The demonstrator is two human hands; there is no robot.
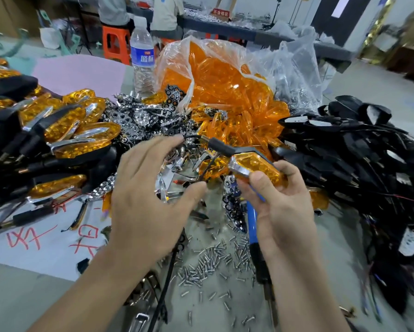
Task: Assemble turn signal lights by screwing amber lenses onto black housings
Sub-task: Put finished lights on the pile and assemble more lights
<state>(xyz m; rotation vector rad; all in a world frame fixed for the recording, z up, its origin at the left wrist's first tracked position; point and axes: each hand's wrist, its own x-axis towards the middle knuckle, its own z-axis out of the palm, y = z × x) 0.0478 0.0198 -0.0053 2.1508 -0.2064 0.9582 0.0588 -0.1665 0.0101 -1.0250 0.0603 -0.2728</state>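
My right hand [282, 202] pinches a turn signal light [251, 165] by its amber lens, between thumb and fingers; its black stem points up and left. A blue-handled screwdriver [253, 224] sits under that same hand, running down toward me. My left hand [150, 192] hovers spread beside the light, fingers straight and apart, holding nothing, over a heap of chrome reflector parts [141, 121]. Loose amber lenses [225, 92] spill from a clear plastic bag behind. Black housings with wires [359, 152] are piled at the right.
Finished amber-and-black lights [64, 130] are stacked at the left. Several small screws [213, 262] lie scattered on the table near me. A water bottle [142, 56] stands at the back. White paper with red writing [40, 238] covers the left front.
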